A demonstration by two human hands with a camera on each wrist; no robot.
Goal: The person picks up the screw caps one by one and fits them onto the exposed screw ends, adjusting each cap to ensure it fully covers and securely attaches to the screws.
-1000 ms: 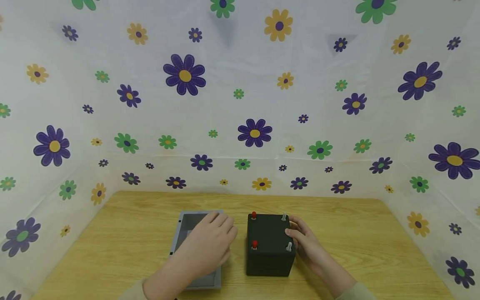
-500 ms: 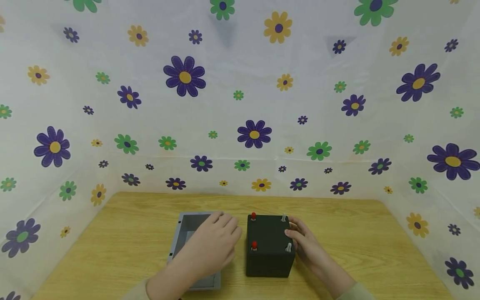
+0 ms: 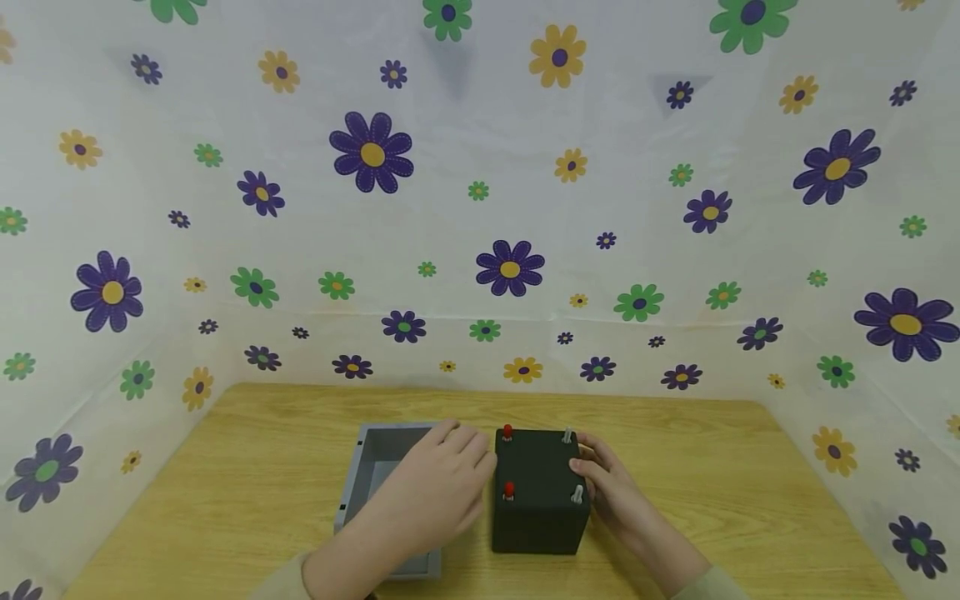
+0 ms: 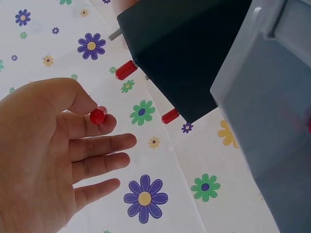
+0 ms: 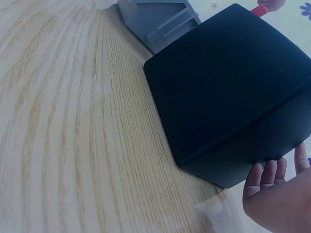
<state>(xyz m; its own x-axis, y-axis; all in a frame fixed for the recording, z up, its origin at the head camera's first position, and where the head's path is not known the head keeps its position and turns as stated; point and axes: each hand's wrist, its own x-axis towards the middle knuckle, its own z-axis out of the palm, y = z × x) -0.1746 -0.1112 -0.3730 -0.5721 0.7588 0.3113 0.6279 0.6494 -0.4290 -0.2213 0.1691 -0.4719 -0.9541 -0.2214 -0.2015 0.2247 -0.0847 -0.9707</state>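
Observation:
A black box (image 3: 538, 529) stands on the table with metal toggle levers on top. Red caps cover the two left levers, such as the near red cap (image 3: 509, 489); the two right levers (image 3: 577, 494) are bare metal. Between thumb and index finger, my left hand (image 3: 435, 487) pinches a small red cap (image 4: 98, 115), its other fingers extended. That hand is just left of the box, over the bin's right edge. My right hand (image 3: 613, 483) holds the box's right side, thumb on the top edge and fingers against the side (image 5: 262, 174).
A grey bin (image 3: 351, 475) sits left of the box, partly hidden under my left forearm. Something red (image 4: 309, 126) shows at the bin's edge in the left wrist view. Flower-patterned sheeting (image 3: 600, 200) encloses the wooden table (image 3: 697, 450) at the back and sides.
My left hand has moved right, from over the grey bin to close beside the black box. The right hand and the box have stayed in place.

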